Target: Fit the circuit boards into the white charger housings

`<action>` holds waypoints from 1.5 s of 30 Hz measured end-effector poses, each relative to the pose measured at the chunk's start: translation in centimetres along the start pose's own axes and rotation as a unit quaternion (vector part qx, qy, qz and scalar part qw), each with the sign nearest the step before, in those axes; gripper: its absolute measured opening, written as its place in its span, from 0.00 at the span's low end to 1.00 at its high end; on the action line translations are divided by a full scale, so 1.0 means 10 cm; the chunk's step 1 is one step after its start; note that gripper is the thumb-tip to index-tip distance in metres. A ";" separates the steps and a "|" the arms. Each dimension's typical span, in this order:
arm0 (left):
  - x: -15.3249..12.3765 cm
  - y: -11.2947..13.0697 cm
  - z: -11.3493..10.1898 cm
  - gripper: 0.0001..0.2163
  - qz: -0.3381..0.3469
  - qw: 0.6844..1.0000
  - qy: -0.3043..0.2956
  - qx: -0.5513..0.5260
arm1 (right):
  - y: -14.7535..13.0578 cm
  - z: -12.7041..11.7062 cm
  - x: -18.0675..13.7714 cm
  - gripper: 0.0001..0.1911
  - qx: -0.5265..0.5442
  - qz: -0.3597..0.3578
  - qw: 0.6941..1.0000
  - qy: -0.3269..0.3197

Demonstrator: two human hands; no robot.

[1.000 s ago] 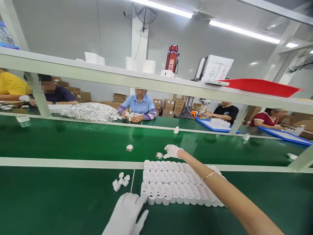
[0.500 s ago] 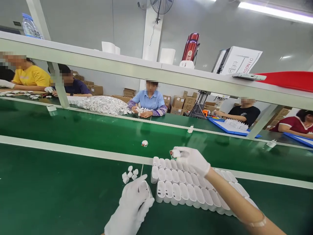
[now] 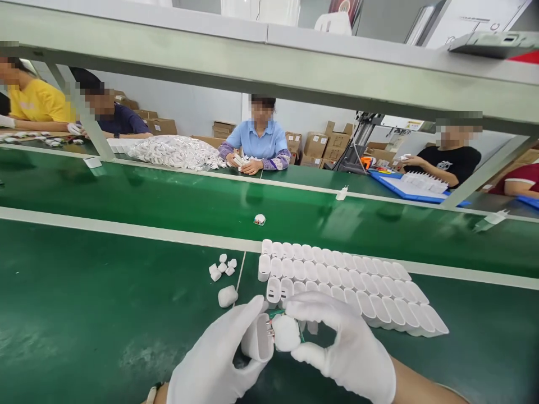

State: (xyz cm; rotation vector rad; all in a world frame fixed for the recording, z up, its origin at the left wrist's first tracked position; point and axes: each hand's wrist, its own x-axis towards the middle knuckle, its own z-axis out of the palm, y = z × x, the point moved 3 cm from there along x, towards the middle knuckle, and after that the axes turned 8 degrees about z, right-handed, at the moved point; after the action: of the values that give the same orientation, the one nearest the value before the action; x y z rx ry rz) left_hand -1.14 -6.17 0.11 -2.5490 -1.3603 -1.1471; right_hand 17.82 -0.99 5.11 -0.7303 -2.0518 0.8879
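Observation:
Both my hands wear white gloves and meet at the bottom centre. My left hand (image 3: 214,365) grips a white charger shell (image 3: 257,338) with its open end facing right. My right hand (image 3: 345,353) pinches a small white charger insert (image 3: 285,333) with a bit of green board, held against the shell's opening. Just behind them, rows of white shells (image 3: 349,280) stand packed side by side on the green table (image 3: 84,314). One loose shell (image 3: 227,295) lies to the left of the rows.
A few small white caps (image 3: 221,267) sit left of the rows. One insert (image 3: 260,219) lies on the green conveyor belt (image 3: 168,202) beyond the white rail. Several people work across the belt beside a heap of white parts (image 3: 172,151). A shelf beam (image 3: 269,62) spans overhead.
My right hand came back from the belt with an insert. My left hand lifted a shell from the rows, and the two now meet in front of me. The view tilted down.

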 end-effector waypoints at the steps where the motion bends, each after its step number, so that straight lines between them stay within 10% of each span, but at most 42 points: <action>1: 0.01 0.02 -0.01 0.24 0.018 1.000 0.012 -0.002 | -0.02 0.01 0.00 0.23 0.003 -0.005 1.000 0.004; 38: -0.30 -0.08 0.09 0.30 0.005 0.994 -0.090 0.066 | -0.07 0.31 -0.18 0.11 -0.330 0.019 0.944 -0.014; 45: -0.21 -0.04 0.02 0.31 -0.039 0.997 -0.070 -0.005 | -0.03 0.51 -0.28 0.30 -0.354 0.012 0.935 0.003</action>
State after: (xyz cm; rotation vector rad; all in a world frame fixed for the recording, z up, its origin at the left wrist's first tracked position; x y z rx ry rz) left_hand -2.02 -7.33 -1.46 -2.6514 -1.4997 -1.0049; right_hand 15.13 -4.89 1.81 -1.1271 -2.3666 0.1208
